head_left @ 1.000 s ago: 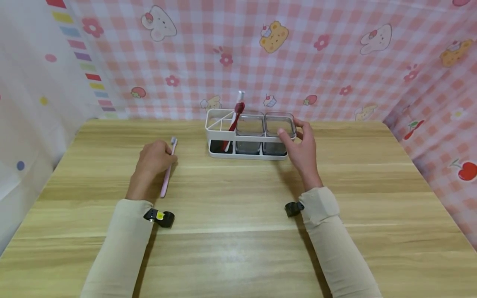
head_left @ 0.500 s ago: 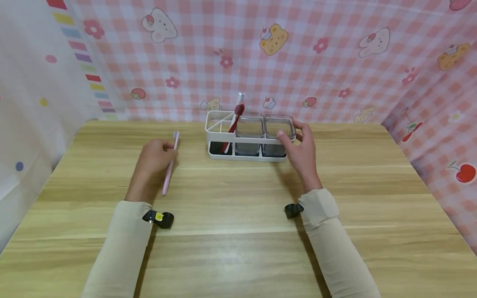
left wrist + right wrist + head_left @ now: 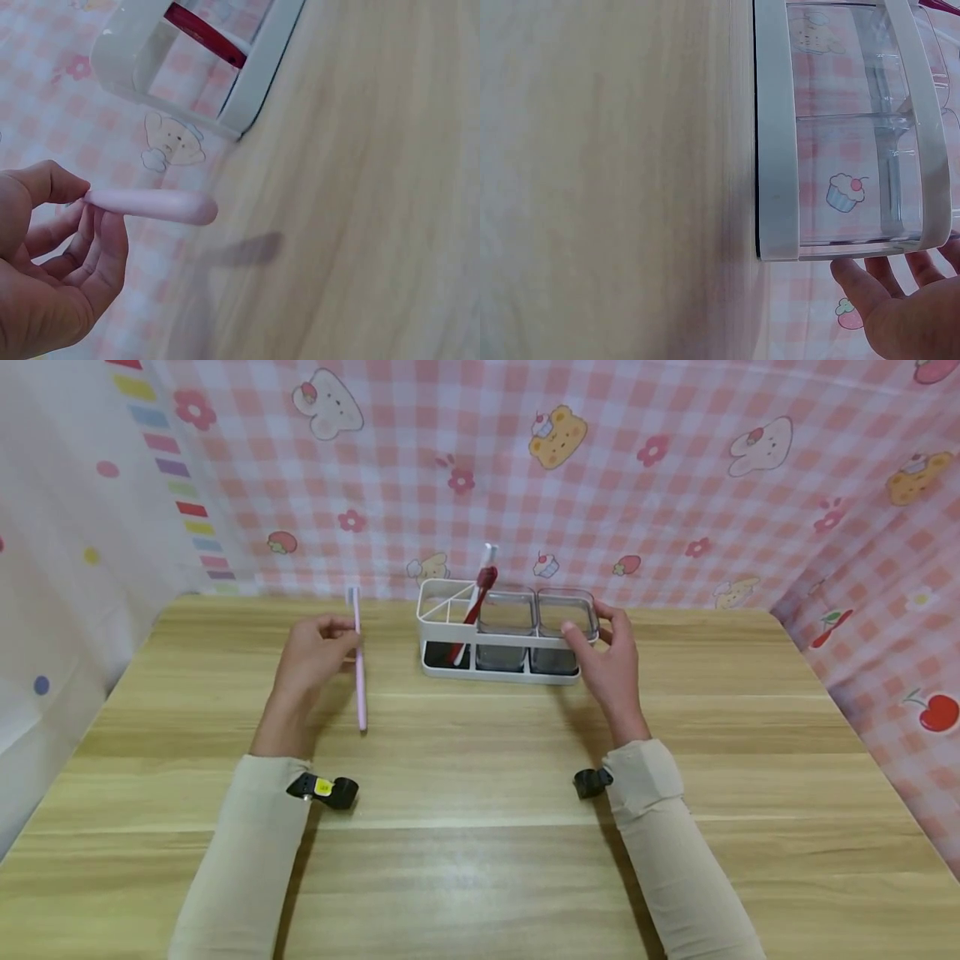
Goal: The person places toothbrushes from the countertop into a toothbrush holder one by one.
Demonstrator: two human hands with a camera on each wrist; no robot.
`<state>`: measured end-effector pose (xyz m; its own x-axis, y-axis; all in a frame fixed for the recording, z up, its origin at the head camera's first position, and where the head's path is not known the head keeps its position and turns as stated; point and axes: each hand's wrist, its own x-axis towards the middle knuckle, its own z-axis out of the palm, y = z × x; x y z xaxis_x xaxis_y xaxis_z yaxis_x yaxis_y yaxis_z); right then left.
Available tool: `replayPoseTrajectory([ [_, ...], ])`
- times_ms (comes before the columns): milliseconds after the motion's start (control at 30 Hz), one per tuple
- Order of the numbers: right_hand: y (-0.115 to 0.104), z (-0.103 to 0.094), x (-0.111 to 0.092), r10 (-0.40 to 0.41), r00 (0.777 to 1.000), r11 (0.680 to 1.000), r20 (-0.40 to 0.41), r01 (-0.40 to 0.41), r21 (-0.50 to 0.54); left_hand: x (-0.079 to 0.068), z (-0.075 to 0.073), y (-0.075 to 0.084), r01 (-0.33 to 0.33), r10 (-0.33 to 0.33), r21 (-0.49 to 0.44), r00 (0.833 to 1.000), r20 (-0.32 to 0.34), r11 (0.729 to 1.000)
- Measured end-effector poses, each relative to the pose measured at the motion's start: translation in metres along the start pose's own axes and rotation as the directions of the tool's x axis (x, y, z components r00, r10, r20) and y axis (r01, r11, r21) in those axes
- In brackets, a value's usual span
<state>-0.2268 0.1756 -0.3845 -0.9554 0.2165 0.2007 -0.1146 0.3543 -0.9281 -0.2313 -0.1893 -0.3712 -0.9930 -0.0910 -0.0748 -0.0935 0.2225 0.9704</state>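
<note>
My left hand (image 3: 309,653) pinches a pink toothbrush (image 3: 361,685) between thumb and fingers, bristle end pointing away from me. In the left wrist view its handle (image 3: 161,205) is raised off the table, its shadow lying apart. To the right stands a white toothbrush holder (image 3: 517,677) with an open frame. My right hand (image 3: 611,670) holds the holder's right end, thumb at the front and fingers behind. A red and white toothbrush (image 3: 482,589) leans in the left section. Two clear cups (image 3: 501,657) sit side by side in the other sections.
The wooden table (image 3: 465,827) runs back to a pink checked curtain (image 3: 405,460) just behind the holder. A white cloth (image 3: 52,610) hangs at the left. Black wrist cameras (image 3: 592,782) stick out inward from both sleeves.
My left hand has lifted the pink toothbrush and shifted it slightly away from me and to the right, turning it straighter. The right hand and the holder have stayed put.
</note>
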Motion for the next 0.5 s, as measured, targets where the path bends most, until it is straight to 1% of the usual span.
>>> replayPoseTrajectory([
  [200, 0.001, 0.001, 0.0, -0.008, 1.0, 1.0, -0.006, 0.008, 0.002, 0.001, 0.004, 0.01, -0.016, 0.014, -0.076, 1.0, -0.025, 0.997],
  [333, 0.001, 0.001, 0.001, -0.014, 1.0, 1.0, -0.01, 0.014, 0.001, 0.003, 0.007, 0.019, -0.059, 0.054, -0.141, 0.998, -0.04, 0.988],
  [433, 0.002, 0.001, 0.001, -0.022, 1.0, 1.0, -0.013, 0.022, 0.005, 0.004, 0.01, 0.027, -0.097, 0.087, -0.195, 0.994, -0.059, 0.976],
  [500, 0.002, 0.001, 0.001, -0.025, 1.0, 1.0, -0.011, 0.025, 0.005, 0.006, 0.013, 0.033, -0.11, 0.096, -0.229, 0.993, -0.074, 0.967],
])
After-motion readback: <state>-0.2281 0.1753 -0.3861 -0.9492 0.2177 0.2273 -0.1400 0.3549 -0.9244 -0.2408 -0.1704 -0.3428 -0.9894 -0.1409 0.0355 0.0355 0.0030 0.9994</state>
